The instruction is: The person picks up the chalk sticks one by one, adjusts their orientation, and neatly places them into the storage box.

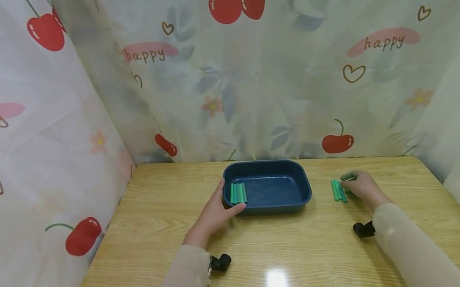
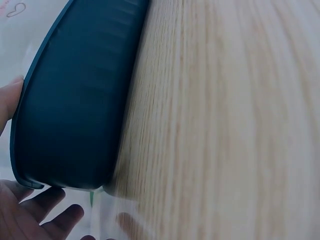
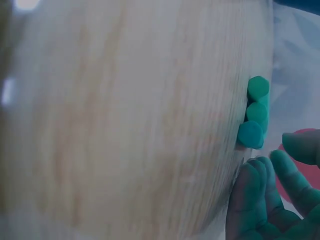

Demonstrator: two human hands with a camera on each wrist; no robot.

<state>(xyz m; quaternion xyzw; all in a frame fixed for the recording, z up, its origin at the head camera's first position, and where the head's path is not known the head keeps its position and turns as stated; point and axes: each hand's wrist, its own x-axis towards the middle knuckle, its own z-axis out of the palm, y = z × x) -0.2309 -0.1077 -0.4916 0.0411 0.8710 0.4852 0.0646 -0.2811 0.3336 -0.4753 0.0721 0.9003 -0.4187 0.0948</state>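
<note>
A dark blue rectangular tub (image 1: 278, 208) stands on the table, and my left hand (image 1: 214, 214) holds its near left corner. In the left wrist view the thumb (image 2: 10, 102) lies at the rim and the other fingers are at the end wall. Several green round sticks (image 1: 238, 193) lie side by side inside the tub's left end. Three more green sticks (image 1: 338, 190) lie in a row on the table, right of the tub. Close beside them is my right hand (image 1: 361, 187), thumb and forefinger apart, nothing between them.
The light wooden table (image 1: 294, 245) meets a printed curtain (image 1: 274, 85) at the back and sides. Small black cameras (image 1: 220, 263) are worn at both wrists. A bright light reflection shows on the table near its front.
</note>
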